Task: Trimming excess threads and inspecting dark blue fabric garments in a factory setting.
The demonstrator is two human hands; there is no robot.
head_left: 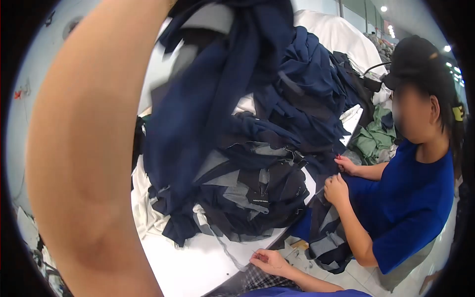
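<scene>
— Left hand? Out of view above; forearm (89, 163) raised; navy garment (208, 99) hanging long-axis down over bench (188, 262) pile.
— Right hand (269, 261)? Low, nearer bench edge; pinching grey thread (225, 247); garment up-left.

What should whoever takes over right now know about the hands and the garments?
Left hand: out of view past the top edge; its raised forearm goes up beside a hanging navy garment.
Right hand: at the near edge of the table, fingers curled by a grey cord; grip unclear.
Pile of dark garments lies on the table.
Co-worker's hands are on dark cloth at the right.
Done: one garment is up off the pile. Left: the pile itself.
</scene>
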